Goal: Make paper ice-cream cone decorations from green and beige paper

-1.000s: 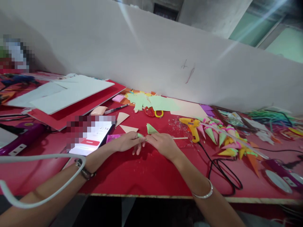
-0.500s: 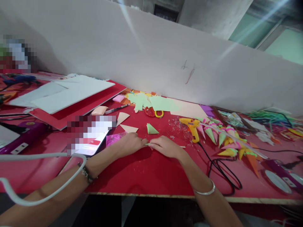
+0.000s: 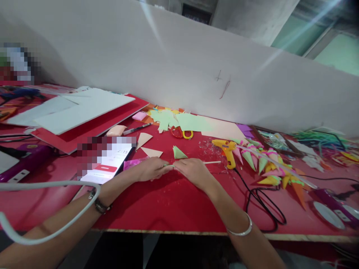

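Over tabletop [image 3: 179,215] | left hand [image 3: 153,169], right hand [image 3: 194,172] angled inward (right holding stick [image 3: 212,162])

Matt paper sheets [image 3: 221,127] line the smooth worktop's [image 3: 179,211] far edge as I watch remotely; the green cone [image 3: 178,152] is paper, the glue gun [image 3: 229,152] plastic, the bangle [image 3: 243,234] polished metal.

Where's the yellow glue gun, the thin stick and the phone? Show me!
Yellow glue gun [image 3: 230,154]: head view, on its handle.
Thin stick [image 3: 212,162]: head view, on the end poking out past the right hand [image 3: 194,170].
Phone [image 3: 113,161]: head view, on its lit screen.
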Demonstrator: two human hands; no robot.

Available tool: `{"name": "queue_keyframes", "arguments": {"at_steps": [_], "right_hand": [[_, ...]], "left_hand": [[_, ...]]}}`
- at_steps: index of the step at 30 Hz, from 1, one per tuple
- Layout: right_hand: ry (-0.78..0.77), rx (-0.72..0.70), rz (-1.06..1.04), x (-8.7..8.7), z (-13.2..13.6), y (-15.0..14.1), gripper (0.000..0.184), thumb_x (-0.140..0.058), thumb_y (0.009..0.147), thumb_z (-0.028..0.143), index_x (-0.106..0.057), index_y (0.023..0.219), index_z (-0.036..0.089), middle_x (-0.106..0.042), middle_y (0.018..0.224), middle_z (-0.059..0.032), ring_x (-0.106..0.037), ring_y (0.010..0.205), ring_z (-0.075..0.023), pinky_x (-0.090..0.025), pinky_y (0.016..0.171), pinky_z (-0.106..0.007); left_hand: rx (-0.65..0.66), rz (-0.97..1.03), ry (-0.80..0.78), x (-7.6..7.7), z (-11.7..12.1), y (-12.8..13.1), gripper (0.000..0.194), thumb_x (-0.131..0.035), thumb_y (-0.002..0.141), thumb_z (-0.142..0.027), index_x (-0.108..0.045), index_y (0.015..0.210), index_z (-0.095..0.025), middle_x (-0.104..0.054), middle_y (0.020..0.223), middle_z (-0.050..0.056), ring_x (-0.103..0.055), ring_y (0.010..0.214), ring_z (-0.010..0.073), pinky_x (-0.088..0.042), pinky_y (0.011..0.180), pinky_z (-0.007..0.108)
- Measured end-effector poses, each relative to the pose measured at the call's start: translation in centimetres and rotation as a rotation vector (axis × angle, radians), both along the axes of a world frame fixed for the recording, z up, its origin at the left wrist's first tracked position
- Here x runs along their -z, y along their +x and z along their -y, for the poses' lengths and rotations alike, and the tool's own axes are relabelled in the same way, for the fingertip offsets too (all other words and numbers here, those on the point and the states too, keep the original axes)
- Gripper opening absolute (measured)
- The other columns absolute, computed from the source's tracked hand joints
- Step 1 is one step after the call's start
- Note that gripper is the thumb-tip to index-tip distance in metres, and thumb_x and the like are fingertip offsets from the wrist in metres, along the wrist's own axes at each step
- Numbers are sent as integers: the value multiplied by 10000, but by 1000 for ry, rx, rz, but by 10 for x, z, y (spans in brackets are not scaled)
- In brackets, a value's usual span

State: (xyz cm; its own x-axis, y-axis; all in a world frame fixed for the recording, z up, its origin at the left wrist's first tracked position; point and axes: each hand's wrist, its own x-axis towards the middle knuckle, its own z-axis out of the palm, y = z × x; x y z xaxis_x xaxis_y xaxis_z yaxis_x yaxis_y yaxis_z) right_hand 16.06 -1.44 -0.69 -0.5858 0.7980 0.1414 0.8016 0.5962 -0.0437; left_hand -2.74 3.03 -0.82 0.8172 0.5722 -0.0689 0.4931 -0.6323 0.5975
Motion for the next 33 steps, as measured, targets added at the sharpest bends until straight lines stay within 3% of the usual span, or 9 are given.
{"name": "queue_keyframes", "arguments": {"at_steps": [4,9,15,23,29,33], "right_hand": [[-179,27,-72,3,-1,1,293,-308,881,334,-561,846,188,-615,783,-32,-540,689,-124,-298,577,-220],[-337,-14,-202,0,-1,5,293,-327,875,328,-568,811,175,-602,757,-29,-512,688,-114,-311,605,-214],[-494,-59,-352,-8,-2,6,314,-333,866,305,-528,674,151,-526,628,7,-452,596,-85,-318,591,-206],[-1025,-61,-542,-6,-3,17,327,-344,842,378,-511,688,143,-372,470,65,-328,422,-51,-261,434,-177],[-1021,-35,-564,-3,-4,17,329,-366,829,393,-537,707,140,-373,487,60,-322,429,-48,-243,420,-172],[-906,-16,-539,-4,-2,12,324,-370,826,378,-552,700,141,-436,536,38,-373,473,-56,-279,463,-179]], "left_hand": [[42,-179,482,7,0,2,454,-271,853,-440,-522,612,-147,-531,516,32,-487,466,127,-288,464,224],[173,-212,751,11,4,3,300,-329,872,-253,-540,686,-149,-580,563,44,-494,463,117,-310,515,243],[189,-278,870,7,8,7,250,-364,859,-217,-538,694,-147,-572,508,35,-495,427,138,-315,524,277],[246,-190,923,1,16,12,340,-320,872,-319,-530,681,-132,-554,434,33,-462,368,126,-336,544,286],[244,-156,958,9,13,11,370,-307,876,-313,-536,645,-137,-546,437,22,-446,353,115,-320,501,268],[203,-118,926,11,11,9,402,-287,879,-323,-535,619,-142,-549,455,23,-467,384,118,-321,495,256]]}}
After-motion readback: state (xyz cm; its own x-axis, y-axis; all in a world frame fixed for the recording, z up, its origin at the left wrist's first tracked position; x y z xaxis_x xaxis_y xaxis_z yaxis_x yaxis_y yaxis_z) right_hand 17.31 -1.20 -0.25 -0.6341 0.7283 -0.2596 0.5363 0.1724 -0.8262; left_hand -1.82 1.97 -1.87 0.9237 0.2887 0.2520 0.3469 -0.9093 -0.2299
